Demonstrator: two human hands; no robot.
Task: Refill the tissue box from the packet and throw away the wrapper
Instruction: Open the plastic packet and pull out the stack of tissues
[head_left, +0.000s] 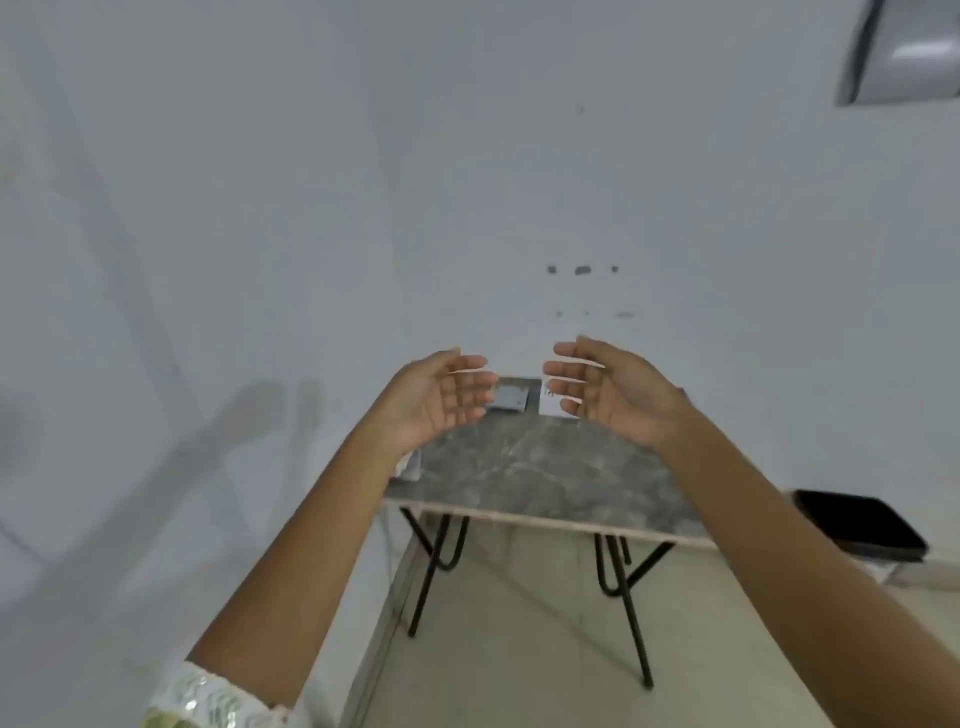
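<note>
**Anya:** Bare white wall (363, 182) fills most of the view, and tucked against it stands a small marble-topped table (545, 478) on black hairpin legs. Both arms are stretched out over it.

**Ben:** And nothing held. The left hand (441, 400) and the right hand (608, 389) face each other, palms in, fingers spread and loose, a clear gap between them.

**Anya:** Through that gap, at the far edge against the wall, sits a grey boxy shape (514, 397), with something white (553, 402) just beside it. Tissue box and packet, probably; it's too blurred to say which is which.

**Ben:** Another pale item (410, 465) peeks out under the left wrist at the table's left edge. Can't identify it.

**Anya:** So the reach is on. What makes it a good one?

**Ben:** Settle both palms on the sides of the target, squeeze gently, and draw it toward the near edge where there's room to work.

**Anya:** And the dark bin (857, 525) waits on the floor to the right, handy for the wrapper.
</note>
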